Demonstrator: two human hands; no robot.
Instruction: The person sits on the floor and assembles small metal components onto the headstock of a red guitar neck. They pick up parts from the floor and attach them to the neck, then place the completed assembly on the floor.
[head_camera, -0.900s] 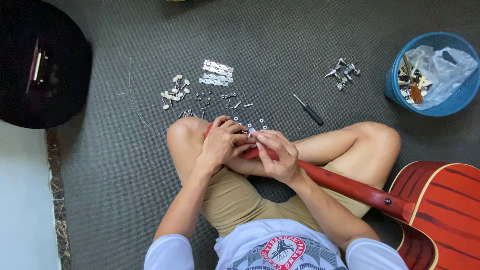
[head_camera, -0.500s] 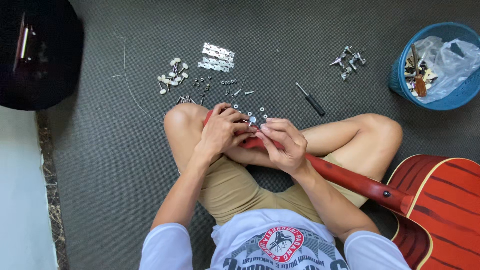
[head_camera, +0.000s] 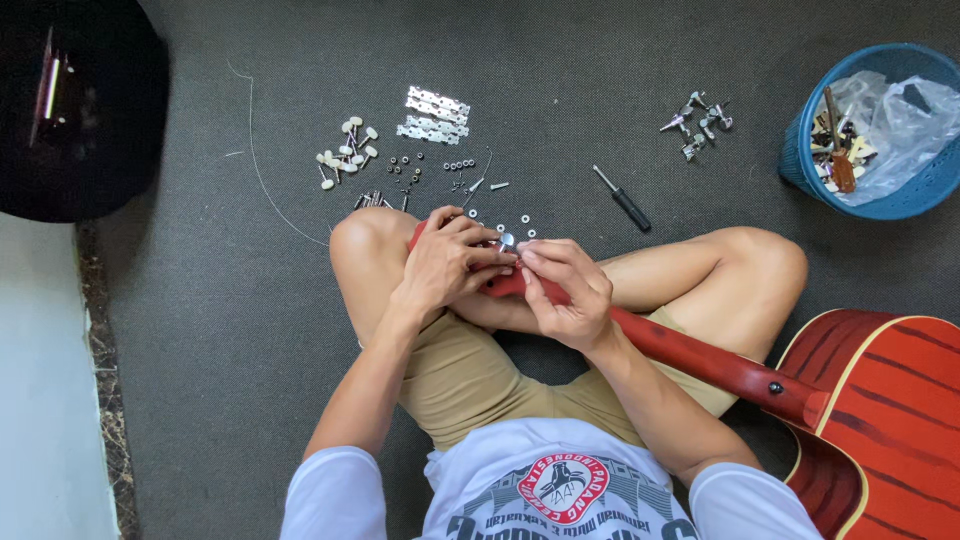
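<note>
A red acoustic guitar (head_camera: 880, 400) lies across my lap, its neck (head_camera: 700, 360) running up to the left over my crossed legs. My left hand (head_camera: 445, 262) wraps the headstock end of the neck. My right hand (head_camera: 565, 290) holds the neck just beside it, and its fingertips pinch a small silver part (head_camera: 507, 240) at the headstock. Most of the headstock is hidden under both hands.
On the grey carpet lie white-knobbed tuning pegs (head_camera: 345, 150), two silver plates (head_camera: 435, 115), small screws and washers (head_camera: 460, 170), a black-handled screwdriver (head_camera: 622, 198) and more metal tuners (head_camera: 695, 120). A blue basket (head_camera: 865, 195) with a plastic bag stands at right. A black case (head_camera: 70, 110) sits at left.
The view has shifted slightly. Both hands stay on the headstock, the fingers moving a little around the small silver part.
</note>
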